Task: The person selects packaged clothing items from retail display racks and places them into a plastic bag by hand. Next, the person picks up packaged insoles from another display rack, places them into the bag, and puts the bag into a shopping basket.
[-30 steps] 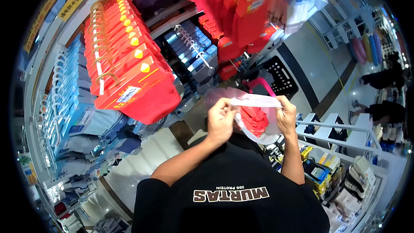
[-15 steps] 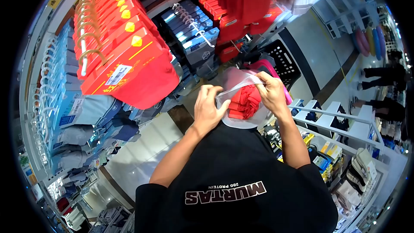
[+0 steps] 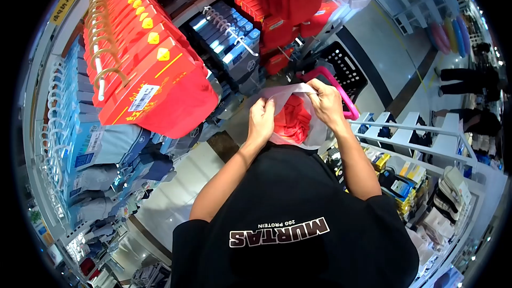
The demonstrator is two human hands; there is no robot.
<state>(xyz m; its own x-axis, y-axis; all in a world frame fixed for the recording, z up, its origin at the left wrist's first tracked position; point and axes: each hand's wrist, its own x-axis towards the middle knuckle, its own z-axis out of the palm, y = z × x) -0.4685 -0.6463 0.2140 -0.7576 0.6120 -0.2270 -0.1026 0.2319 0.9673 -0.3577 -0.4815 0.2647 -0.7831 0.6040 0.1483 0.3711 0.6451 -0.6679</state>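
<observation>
A translucent white plastic bag [image 3: 318, 132] is held open in front of my chest. Inside it lies bunched red fabric [image 3: 293, 121], perhaps a garment; its exact kind is hidden by the folds. My left hand [image 3: 261, 121] pinches the bag's left rim between thumb and fingers. On the opposite side, my right hand [image 3: 327, 104] grips the upper right rim. The bag's mouth gapes between the two hands, facing up toward me.
Red hanging packages [image 3: 154, 82] fill the rack at left, with blue packages [image 3: 80, 144] beneath. A black perforated basket [image 3: 344, 72] with a pink handle [image 3: 341, 88] stands beyond the bag. Shelving [image 3: 421, 136] is at right. People in dark trousers [image 3: 466, 80] stand farther off.
My left hand has closed from a loose, spread grasp onto the bag's rim. The bag's mouth is pulled wider, and both hands sit slightly higher in view.
</observation>
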